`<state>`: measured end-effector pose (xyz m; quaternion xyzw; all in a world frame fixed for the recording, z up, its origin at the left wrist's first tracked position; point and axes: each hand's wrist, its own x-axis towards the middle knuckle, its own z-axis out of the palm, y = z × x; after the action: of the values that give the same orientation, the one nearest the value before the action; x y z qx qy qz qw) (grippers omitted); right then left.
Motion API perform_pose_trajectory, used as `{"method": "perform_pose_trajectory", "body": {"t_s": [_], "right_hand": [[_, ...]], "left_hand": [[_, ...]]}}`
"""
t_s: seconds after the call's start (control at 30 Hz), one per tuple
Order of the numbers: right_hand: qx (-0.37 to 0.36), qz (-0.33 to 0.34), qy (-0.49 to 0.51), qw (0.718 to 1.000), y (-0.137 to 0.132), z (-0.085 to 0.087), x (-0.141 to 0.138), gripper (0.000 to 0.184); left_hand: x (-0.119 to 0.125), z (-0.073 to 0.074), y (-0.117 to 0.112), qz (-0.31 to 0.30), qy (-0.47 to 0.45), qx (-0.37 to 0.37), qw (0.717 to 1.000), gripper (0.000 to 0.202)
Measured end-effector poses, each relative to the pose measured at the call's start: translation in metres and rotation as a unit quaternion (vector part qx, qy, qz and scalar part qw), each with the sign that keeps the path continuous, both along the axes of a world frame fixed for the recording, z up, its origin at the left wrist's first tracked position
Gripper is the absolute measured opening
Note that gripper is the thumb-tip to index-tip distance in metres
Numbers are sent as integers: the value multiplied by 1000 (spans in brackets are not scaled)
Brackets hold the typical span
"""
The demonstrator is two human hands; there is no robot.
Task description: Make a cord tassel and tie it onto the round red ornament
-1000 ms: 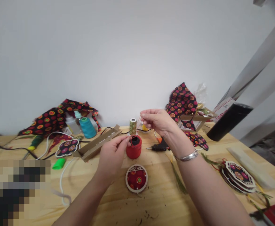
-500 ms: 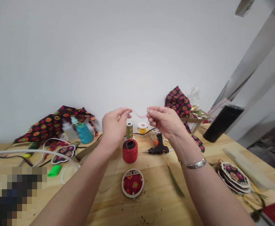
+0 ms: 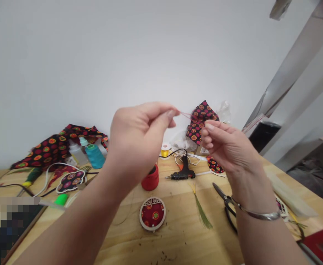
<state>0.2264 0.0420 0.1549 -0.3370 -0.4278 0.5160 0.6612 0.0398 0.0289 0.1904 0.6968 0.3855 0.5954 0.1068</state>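
Observation:
A thin red thread [image 3: 185,114] runs between my two raised hands. My left hand [image 3: 143,136] pinches one part of it between thumb and fingertips. To the right, my right hand [image 3: 227,145], with a silver bangle on the wrist, is closed in a pinch; the thread runs toward its fingertips and fades against the patterned cloth. Partly behind my left hand stands a red thread spool [image 3: 150,179]. Below it on the table lies a round pendant [image 3: 152,214] with a pale fretwork frame and dark red patterned fabric.
A black glue gun [image 3: 182,171], a green tassel [image 3: 202,211] and black scissors [image 3: 225,200] lie on the wooden table. Patterned cloth [image 3: 51,149], a teal thread cone [image 3: 95,156] and a yellow spool [image 3: 165,150] are toward the wall. A green cap [image 3: 61,200] lies left.
Both hands have come nearer and moved apart, my right hand going right. The thread's sag has straightened. The scissors now show beside my right forearm, and my left hand covers the olive spool.

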Motion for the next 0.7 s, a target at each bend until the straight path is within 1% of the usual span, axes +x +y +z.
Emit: {"method": "perform_pose_trajectory", "body": {"t_s": [0.03,0.07,0.1,0.13,0.17,0.2,0.23,0.27,0.3,0.33,0.4,0.43,0.5,0.6,0.7], "right_hand": [[-1,-7,-2,1000,-6,0,3,16],[1,-13,-5,1000,-12,-1,6,16],[2,-16,-10,1000,-17,-3,7,16],[0,-17,-17,1000,-20,-7,6,17],[-9,-12,-27,1000,-22,-13,5,18],[-25,-1,-37,999,-22,-20,2,18],[-45,15,-48,998,-21,-29,-1,20],[-67,35,-59,995,-18,-39,-5,22],[-87,54,-68,992,-15,-50,-10,24],[-102,71,-75,989,-10,-60,-15,25],[-120,86,-84,985,-1,-79,-23,27],[-126,88,-87,984,3,-86,-27,28],[-135,83,-91,983,9,-94,-31,28],[-143,77,-99,982,15,-97,-34,28],[-150,73,-108,980,18,-96,-33,27]], "left_hand": [[-3,-6,-11,-23,-8,-33,999,16],[-6,-14,-21,-44,-17,-86,995,15],[-10,-24,-30,-80,-22,-162,983,17],[-13,-37,-38,-129,-40,-247,959,22],[-17,-51,-44,-185,-81,-325,924,23],[-20,-65,-48,-229,-123,-418,871,22],[-23,-78,-51,-255,-170,-493,814,20],[-25,-91,-53,-267,-208,-553,761,20],[-28,-102,-54,-272,-247,-586,722,20],[-30,-111,-54,-274,-278,-601,698,17],[-33,-125,-53,-256,-306,-626,670,15],[-35,-130,-53,-253,-315,-633,660,14],[-38,-135,-51,-246,-325,-643,648,14],[-42,-137,-49,-248,-335,-650,636,15],[-44,-136,-47,-251,-340,-660,620,22]]}}
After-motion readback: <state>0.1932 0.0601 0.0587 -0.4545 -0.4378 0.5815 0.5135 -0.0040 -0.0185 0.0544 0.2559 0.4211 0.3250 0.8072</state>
